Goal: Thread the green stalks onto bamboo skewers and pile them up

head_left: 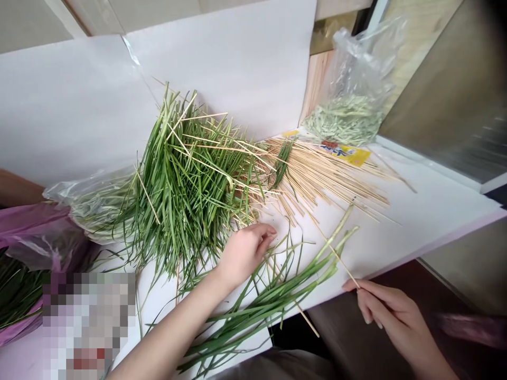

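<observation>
My right hand [386, 306], at the table's front edge, pinches the lower end of a thin wooden skewer [336, 256], which slants up and left across the pale ends of some loose green chives [277, 295]. My left hand [249, 248] is over the table just behind those chives, its fingers curled together; what they hold, if anything, is hidden. Behind and left of it rises a big pile of chives [190, 179] with skewers lying across its top. Many bare skewers [328, 171] are spread out to the right of the pile.
A clear bag of pale green strips [348, 116] stands at the back right. Another clear bag [103, 206] lies left of the pile, beside a purple bag [43, 227] holding greens. White panels [222, 63] line the back. One skewer [307, 319] sticks out past the front edge.
</observation>
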`<state>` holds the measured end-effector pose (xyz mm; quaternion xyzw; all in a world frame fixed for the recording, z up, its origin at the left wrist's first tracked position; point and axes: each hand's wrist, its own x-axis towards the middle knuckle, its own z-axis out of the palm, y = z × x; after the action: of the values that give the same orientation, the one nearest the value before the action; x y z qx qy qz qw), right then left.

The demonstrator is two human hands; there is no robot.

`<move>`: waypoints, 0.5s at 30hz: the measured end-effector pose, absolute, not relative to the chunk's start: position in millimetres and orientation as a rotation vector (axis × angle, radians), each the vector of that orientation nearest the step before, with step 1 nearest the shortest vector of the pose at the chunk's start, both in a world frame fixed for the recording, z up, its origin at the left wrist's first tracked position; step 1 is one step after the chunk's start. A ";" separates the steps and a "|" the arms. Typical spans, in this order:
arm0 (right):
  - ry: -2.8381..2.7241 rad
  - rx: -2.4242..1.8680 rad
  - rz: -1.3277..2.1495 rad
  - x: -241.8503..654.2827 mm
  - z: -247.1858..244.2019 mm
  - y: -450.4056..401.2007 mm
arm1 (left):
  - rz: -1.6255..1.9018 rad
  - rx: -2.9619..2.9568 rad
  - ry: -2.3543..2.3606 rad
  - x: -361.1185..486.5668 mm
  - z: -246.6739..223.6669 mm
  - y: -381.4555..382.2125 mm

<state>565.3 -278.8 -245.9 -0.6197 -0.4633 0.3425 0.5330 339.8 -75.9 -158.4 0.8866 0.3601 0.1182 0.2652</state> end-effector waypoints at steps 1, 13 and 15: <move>-1.106 -1.472 0.823 564.9 -245.5 -278.5 | 0.298 2.420 0.989 340.1 -159.0 -76.1; -1.132 -1.418 0.859 565.3 -245.8 -276.8 | 0.357 2.110 0.983 346.1 -152.7 -72.2; -1.144 -1.395 0.876 564.6 -247.1 -276.5 | 0.481 1.793 0.902 344.7 -147.1 -65.1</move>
<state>564.6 -276.5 -247.1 -0.5863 -0.4808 0.3682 0.5380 344.7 -65.1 -147.1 0.7457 0.3751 0.2001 0.5131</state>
